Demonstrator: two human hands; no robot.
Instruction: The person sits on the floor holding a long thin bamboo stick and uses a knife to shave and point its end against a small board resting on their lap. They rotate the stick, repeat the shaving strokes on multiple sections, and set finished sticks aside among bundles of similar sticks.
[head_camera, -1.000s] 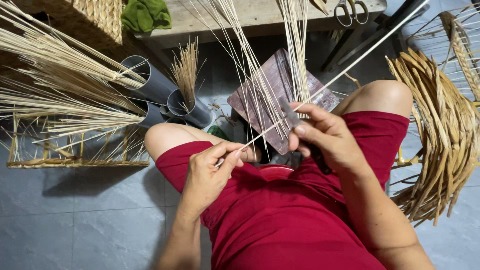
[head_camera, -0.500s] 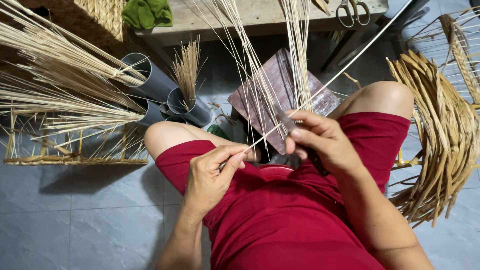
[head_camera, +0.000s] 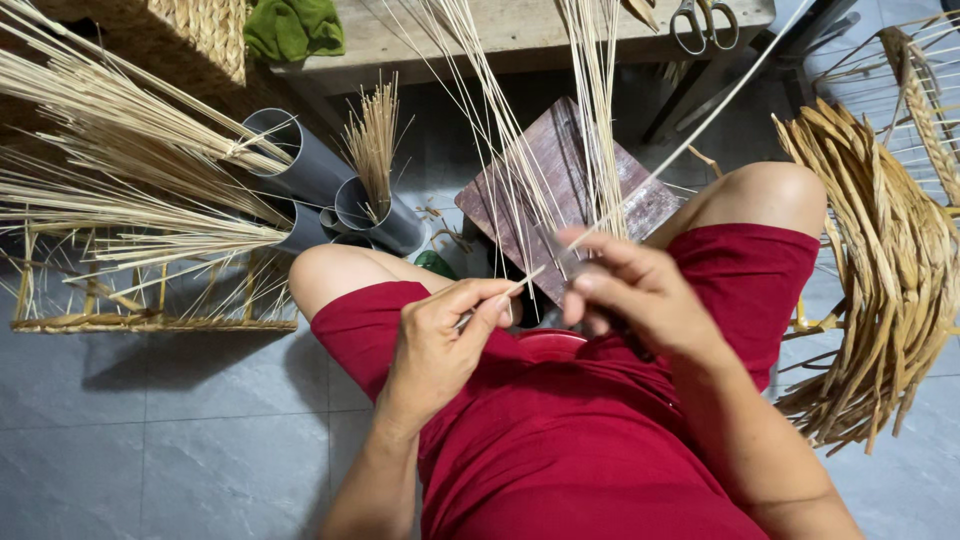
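Over the lap, left hand (head_camera: 440, 335) pinches the near end of a thin cane strip (head_camera: 690, 140); right hand (head_camera: 630, 290) is closed on a blurred tool, probably a knife, just beside it. Strip runs up and right past the counter (head_camera: 520, 35). Looks like the splitting or shaving step; judgement: next needs steady tension and a shallow blade angle. No packages, labels or signs visible; only grey pipes (head_camera: 300, 160) holding cane, scissors (head_camera: 705, 20), green cloth (head_camera: 293, 25).
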